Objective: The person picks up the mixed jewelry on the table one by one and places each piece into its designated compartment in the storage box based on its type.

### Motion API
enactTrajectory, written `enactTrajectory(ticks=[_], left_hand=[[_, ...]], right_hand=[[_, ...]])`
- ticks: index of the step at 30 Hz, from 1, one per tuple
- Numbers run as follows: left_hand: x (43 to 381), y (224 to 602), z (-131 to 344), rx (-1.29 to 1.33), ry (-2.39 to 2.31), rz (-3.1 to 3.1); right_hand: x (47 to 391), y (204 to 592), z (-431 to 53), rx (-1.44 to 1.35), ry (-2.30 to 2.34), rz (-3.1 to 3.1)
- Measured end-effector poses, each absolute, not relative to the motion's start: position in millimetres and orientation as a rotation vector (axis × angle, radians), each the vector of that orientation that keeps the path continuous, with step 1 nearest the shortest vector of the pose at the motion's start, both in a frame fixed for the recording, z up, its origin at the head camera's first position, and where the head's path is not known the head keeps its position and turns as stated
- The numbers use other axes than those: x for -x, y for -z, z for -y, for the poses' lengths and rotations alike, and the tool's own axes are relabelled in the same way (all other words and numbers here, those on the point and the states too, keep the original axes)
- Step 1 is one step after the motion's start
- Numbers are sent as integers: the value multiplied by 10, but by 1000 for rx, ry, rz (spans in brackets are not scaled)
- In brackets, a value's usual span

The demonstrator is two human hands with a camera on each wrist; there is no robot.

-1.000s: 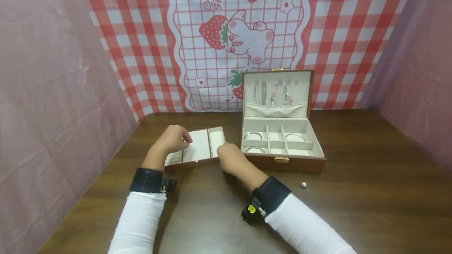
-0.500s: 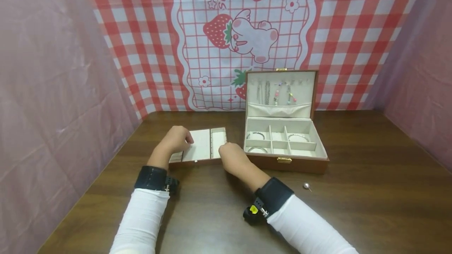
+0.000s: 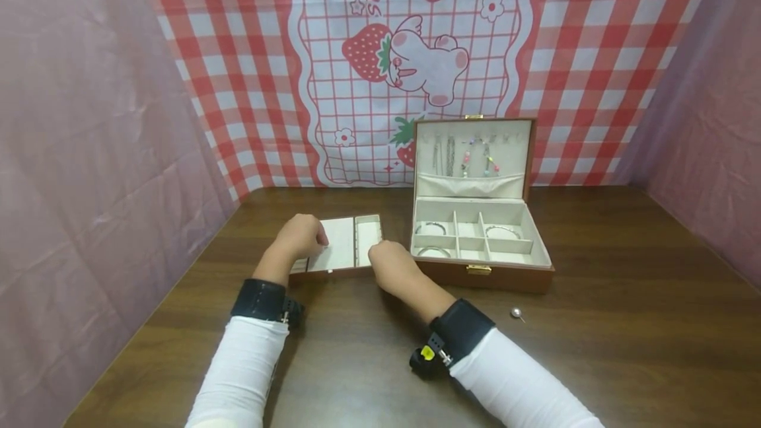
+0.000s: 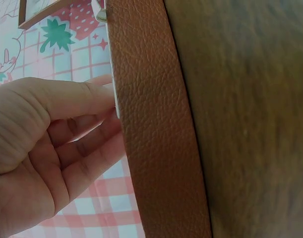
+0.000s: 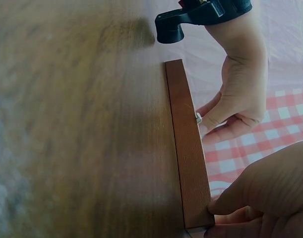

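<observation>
A shallow brown tray [image 3: 336, 243] with a cream lining and dividers lies on the table. My left hand [image 3: 299, 238] reaches over its left part, fingers pointing down; in the left wrist view this hand's fingertips go behind the brown leather wall [image 4: 151, 124]. Whether they pinch anything is hidden. With thumb and fingers, my right hand [image 3: 392, 268] holds the tray's right front corner, as the right wrist view shows at the end of the brown wall [image 5: 188, 148]. A small white or silvery bit [image 5: 198, 118] sticks out at the tray's edge.
An open jewelry box [image 3: 481, 277] stands right of the tray, its compartments holding several bangles [image 3: 431, 253]. Necklaces [image 3: 450, 154] and beaded strands [image 3: 466, 162] hang inside its raised lid. A pearl-headed pin [image 3: 516, 313] lies on the table before it. Fabric hangs around the table.
My left hand has shifted slightly right over the tray. The right hand keeps its hold on the tray's corner. The head view has turned slightly left.
</observation>
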State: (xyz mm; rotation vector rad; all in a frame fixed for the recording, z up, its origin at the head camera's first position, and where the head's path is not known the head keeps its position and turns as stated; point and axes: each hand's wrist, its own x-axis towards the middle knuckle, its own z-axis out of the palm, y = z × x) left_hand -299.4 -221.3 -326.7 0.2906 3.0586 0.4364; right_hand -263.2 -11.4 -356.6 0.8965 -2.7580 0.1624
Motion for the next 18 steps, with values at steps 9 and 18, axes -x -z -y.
enactTrajectory(ticks=[9,18], left_hand=[[2984,3228,2218,-314,-447,-3073],[2887,3108,2218,-448,-492,-3084]], right_hand=[[2624,3498,94,-918,-144,2777],[2479,3260,-158,-1018,-282,2686]])
